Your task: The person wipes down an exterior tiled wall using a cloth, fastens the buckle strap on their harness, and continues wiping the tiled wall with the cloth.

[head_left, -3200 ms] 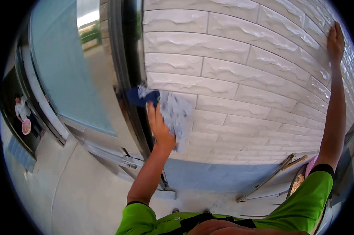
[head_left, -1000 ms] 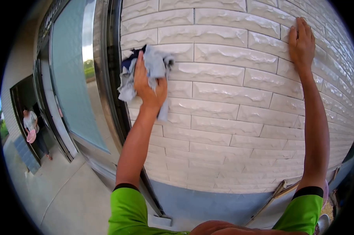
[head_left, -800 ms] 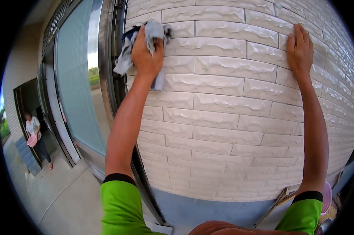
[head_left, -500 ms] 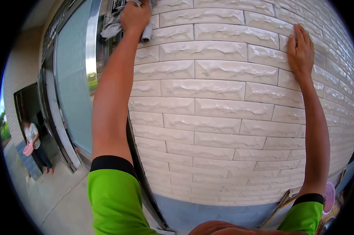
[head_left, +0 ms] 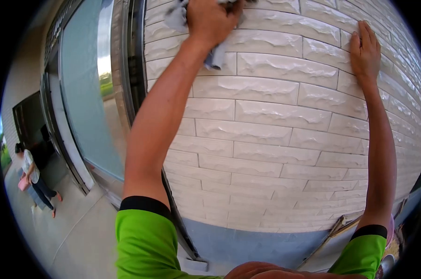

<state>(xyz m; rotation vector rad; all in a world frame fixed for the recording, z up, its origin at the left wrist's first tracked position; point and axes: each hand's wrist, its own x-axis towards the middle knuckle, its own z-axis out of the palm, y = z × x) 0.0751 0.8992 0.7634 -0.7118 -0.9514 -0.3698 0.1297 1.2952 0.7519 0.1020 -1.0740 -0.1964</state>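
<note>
High on the wall, my left hand is closed on a crumpled grey cloth, pressing it to the tiles. Parts of the cloth stick out on both sides of the hand and below it. My right hand lies flat against the tiled wall at the upper right, its fingers stretched upward and nothing in it. The wall has glossy cream tiles with a rough stone-like face and dark joints.
Left of the wall are a dark metal frame and a frosted glass panel. A person with a pink basket walks at the far left. Wooden strips lean at the lower right, near a pink container.
My left hand has moved right with the cloth, from beside the frame onto the tiles. My right hand stays flat on the wall. The person at the left has turned and stepped.
</note>
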